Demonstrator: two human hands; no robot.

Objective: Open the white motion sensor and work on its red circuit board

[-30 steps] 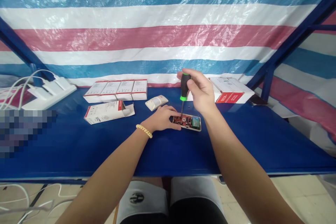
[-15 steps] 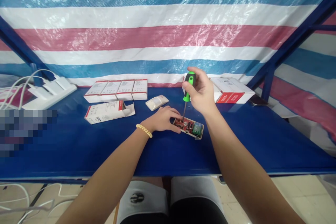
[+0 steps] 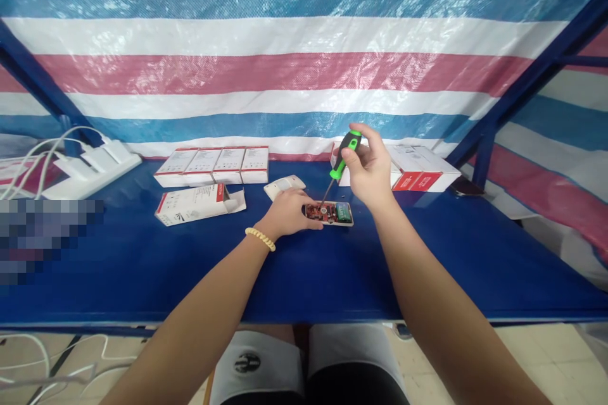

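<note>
My left hand (image 3: 291, 212) grips the left end of a white sensor housing (image 3: 350, 224) lying on the blue table. Inside it shows a red circuit board (image 3: 314, 212), with a green battery (image 3: 342, 212) at the right end. In my right hand (image 3: 371, 168) is a black and green screwdriver (image 3: 346, 155), tilted so its shaft slants down and left to the board. Its tip meets the board's upper edge; what it touches there is too small to tell. Just behind my left hand lies a white sensor cover (image 3: 284, 186), partly hidden by the fingers.
Several white and red boxes (image 3: 213, 166) stand in a row at the back left, and more boxes (image 3: 422, 169) at the back right. An opened box (image 3: 199, 204) lies in front of the row. A power strip (image 3: 90, 171) with white cables sits far left.
The housing has turned nearly level and shifted slightly left and away from me. The screwdriver has gone from almost upright to a slant, its tip moving left.
</note>
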